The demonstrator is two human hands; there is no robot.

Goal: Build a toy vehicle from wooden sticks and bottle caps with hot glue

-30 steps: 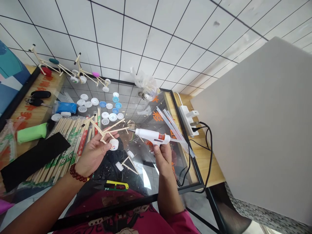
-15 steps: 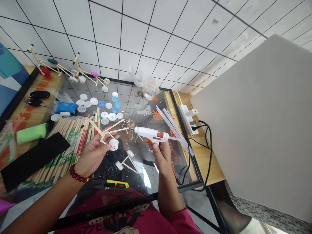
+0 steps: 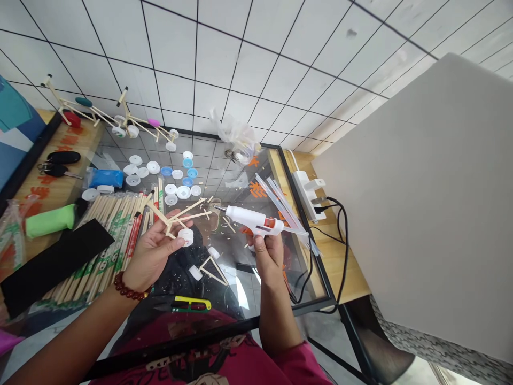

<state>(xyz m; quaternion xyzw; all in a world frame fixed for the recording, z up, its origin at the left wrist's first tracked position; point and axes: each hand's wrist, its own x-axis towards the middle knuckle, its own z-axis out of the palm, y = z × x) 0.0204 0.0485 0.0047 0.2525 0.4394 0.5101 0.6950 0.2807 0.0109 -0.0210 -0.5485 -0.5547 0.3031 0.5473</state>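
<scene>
Right hand around glue gun above glass tabletop, tiled wall beyond

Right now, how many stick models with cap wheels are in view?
4: held model in the left hand; smaller model on the glass tabletop; teal-seated model and pink-seated model at the back left. None looks hidden.

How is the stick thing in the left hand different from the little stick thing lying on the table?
The held stick frame is up in the left hand; the little stick frame lies on the glass table. The held one looks bigger, with more sticks; the little one has fewer. The held one has a black tip; the little one shows none. Both have pale sticks and white round parts.
</scene>
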